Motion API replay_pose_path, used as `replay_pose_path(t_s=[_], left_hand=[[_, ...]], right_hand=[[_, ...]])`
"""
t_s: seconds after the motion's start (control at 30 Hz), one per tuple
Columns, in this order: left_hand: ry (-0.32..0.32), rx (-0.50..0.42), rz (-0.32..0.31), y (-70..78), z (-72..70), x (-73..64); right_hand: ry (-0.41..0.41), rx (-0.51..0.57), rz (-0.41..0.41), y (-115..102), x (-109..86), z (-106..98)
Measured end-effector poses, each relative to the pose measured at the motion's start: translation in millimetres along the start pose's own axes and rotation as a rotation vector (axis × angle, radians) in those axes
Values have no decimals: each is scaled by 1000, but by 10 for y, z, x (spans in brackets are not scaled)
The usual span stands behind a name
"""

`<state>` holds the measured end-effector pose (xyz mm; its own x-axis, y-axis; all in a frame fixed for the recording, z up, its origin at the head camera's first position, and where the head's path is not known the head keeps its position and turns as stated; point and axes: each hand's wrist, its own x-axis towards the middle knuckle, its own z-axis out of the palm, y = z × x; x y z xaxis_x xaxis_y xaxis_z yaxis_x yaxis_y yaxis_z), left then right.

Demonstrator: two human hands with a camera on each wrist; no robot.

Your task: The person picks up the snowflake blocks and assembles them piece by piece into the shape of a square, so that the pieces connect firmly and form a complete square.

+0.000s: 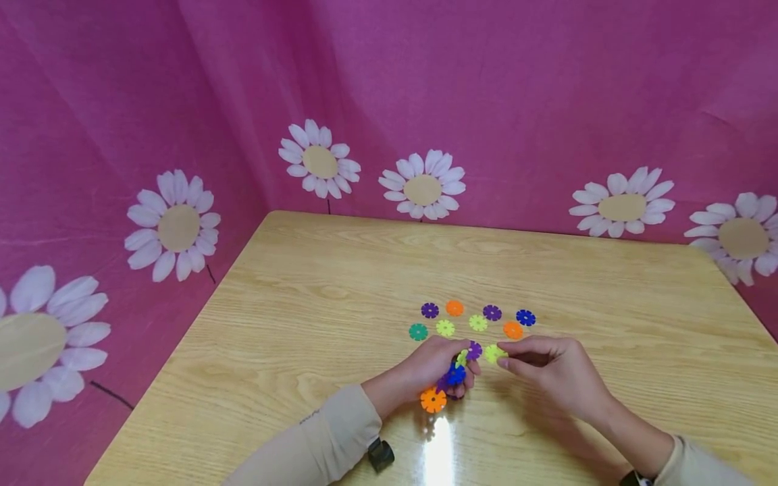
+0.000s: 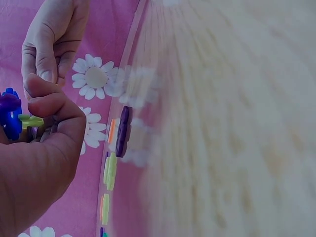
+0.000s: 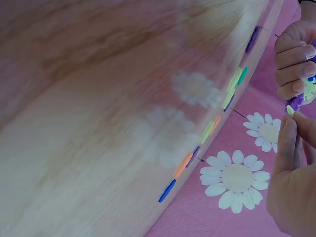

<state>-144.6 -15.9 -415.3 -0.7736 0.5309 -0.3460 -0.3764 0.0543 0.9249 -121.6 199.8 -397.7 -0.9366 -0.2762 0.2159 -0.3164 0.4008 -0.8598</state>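
Observation:
My left hand (image 1: 439,364) grips a chain of notched plastic discs, slotted edge into edge. An orange disc (image 1: 433,400) hangs at its lower end, followed by purple, a blue disc (image 1: 456,374), yellow-green and a purple disc (image 1: 475,350) at the top. Between thumb and fingertips, my right hand (image 1: 562,372) pinches a yellow-green disc (image 1: 495,354), its edge right at that top purple disc. In the right wrist view the pinched yellow-green disc (image 3: 290,110) shows nearly edge-on against the purple disc (image 3: 295,101). The left fingers partly hide the chain.
Several loose discs lie flat beyond the hands, among them a green disc (image 1: 418,332), an orange disc (image 1: 513,329) and a blue disc (image 1: 525,317). A purple disc (image 2: 123,132) lies close to the left hand. Pink cloth with daisies (image 1: 422,189) borders the wooden table (image 1: 304,283).

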Motion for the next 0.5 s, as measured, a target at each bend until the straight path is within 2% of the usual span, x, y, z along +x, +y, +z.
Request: replay_pose_path(t_s=[0.23, 0.5], left_hand=[[-15, -16, 12, -3, 28, 7], [-36, -17, 26, 13, 70, 24]], right_hand=[[19, -16, -67, -57, -40, 14], [48, -111, -233, -72, -43, 31]])
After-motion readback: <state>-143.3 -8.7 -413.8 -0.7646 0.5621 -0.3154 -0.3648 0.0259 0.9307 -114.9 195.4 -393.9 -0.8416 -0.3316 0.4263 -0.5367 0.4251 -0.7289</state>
